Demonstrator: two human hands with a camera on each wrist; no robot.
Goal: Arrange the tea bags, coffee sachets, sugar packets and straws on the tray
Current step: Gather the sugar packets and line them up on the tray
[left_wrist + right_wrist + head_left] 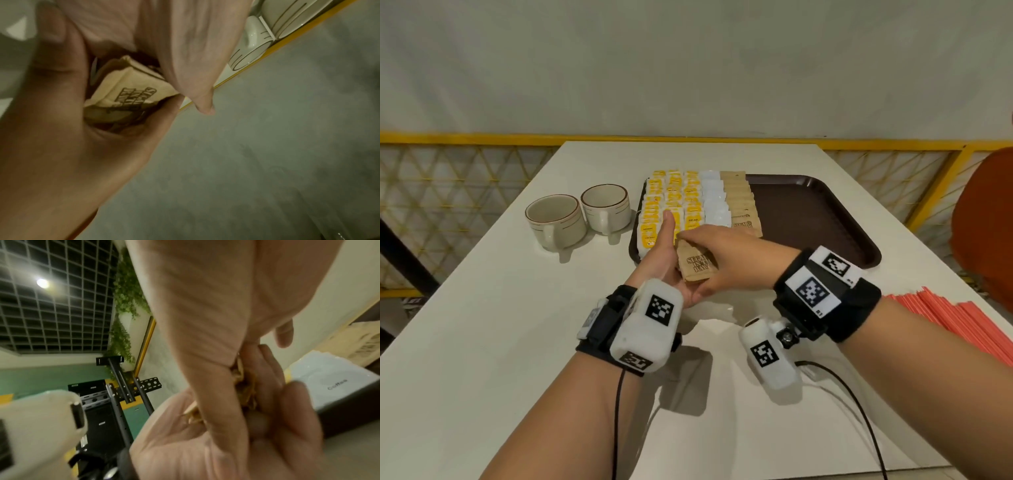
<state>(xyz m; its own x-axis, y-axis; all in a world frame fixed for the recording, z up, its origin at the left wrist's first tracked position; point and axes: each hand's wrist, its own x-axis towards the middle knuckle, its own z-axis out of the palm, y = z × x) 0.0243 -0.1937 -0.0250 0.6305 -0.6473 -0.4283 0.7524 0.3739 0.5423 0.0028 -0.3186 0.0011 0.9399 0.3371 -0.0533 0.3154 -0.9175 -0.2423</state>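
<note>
Here, left hand (671, 263) palm-up cradling brown sugar packets (695, 265), right hand (726, 260) pinching them from above.

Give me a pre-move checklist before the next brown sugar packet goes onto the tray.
1. Packets secured: ok. The left hand cups a stack of brown sugar packets.
2. Right hand on the stack: ok, its fingers reach over the top packet; whether only one is pinched, cannot tell.
3. Landing spot: ok. The brown column ends near the front rim of the tray, with bare tray to its right.
4. Path past the cups: ok, they stand left of the tray.
5. Straws placed: not ok, they lie on the table.
</note>
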